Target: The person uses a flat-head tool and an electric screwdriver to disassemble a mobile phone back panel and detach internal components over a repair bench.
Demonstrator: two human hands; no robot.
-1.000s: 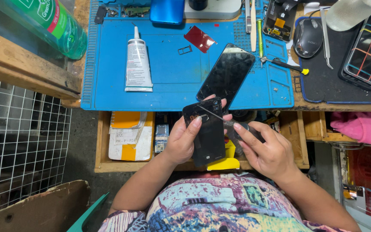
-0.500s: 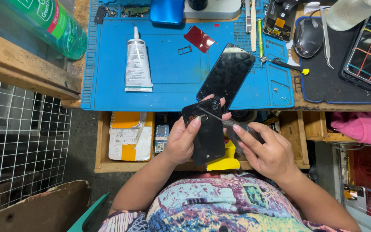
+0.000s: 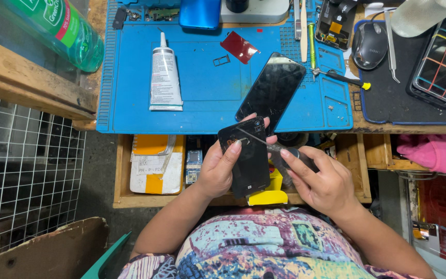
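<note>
Left hand [image 3: 220, 168] grips the dark phone body [image 3: 248, 157] over the open drawer [image 3: 125, 170], just off the tabletop [image 3: 86, 121] edge — fingers wrapped round its left side. Right hand [image 3: 323, 181] pinches a thin metal pry tool [image 3: 264, 142], tip on the phone's upper face. Separate black screen panel [image 3: 272, 90] lies on the blue mat [image 3: 202, 77] — glue tube [image 3: 164, 77] further left.
</note>
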